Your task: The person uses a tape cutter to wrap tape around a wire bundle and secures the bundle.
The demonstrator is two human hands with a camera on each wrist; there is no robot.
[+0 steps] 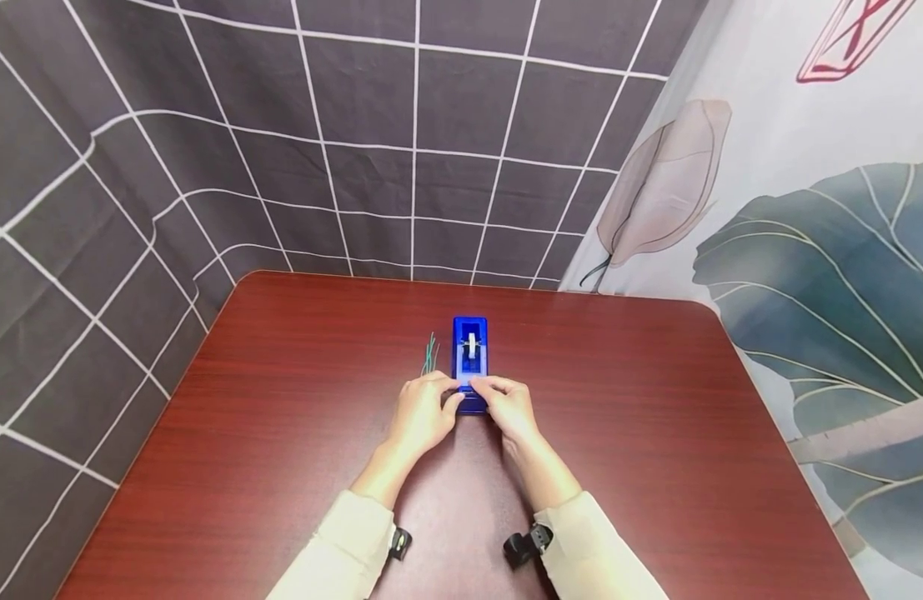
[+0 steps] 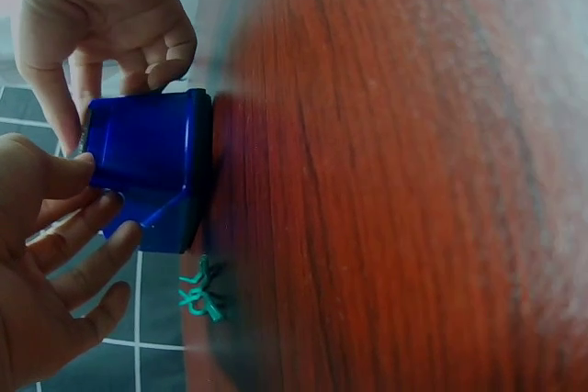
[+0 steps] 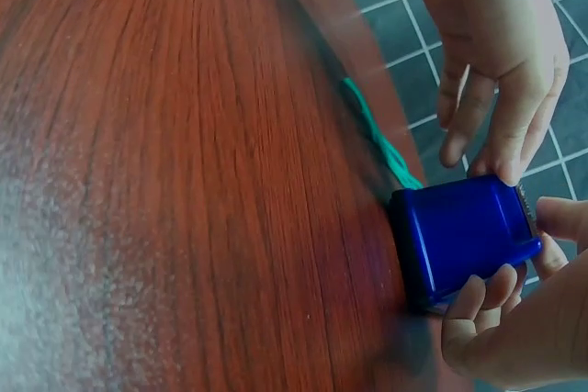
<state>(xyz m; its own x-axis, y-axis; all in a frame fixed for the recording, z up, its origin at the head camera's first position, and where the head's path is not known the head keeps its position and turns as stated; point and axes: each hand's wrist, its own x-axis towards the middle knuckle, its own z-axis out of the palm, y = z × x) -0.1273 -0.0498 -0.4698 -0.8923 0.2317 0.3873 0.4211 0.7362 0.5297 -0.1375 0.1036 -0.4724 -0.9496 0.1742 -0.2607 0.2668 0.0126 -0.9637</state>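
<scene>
A blue tape dispenser [image 1: 471,372] stands on the table with a whitish tape roll [image 1: 472,346] in its well. Both hands meet at its near end, by the toothed cutter [image 3: 527,210]. My left hand [image 1: 422,410] pinches there with thumb and index finger; its other fingers spread loosely in the left wrist view. From the other side my right hand [image 1: 510,408] grips, its lower fingers curled against the blue side wall in the right wrist view. Any clear tape between the fingertips is too faint to tell. Thin green ties [image 1: 429,354] lie just left of the dispenser.
The reddish-brown wooden table [image 1: 296,400] extends around the dispenser. A dark grid-patterned cloth [image 1: 367,183] hangs behind and to the left, and a leaf-printed curtain [image 1: 776,250] hangs on the right. Pale sleeves with small black wrist devices [image 1: 529,545] rest over the near table.
</scene>
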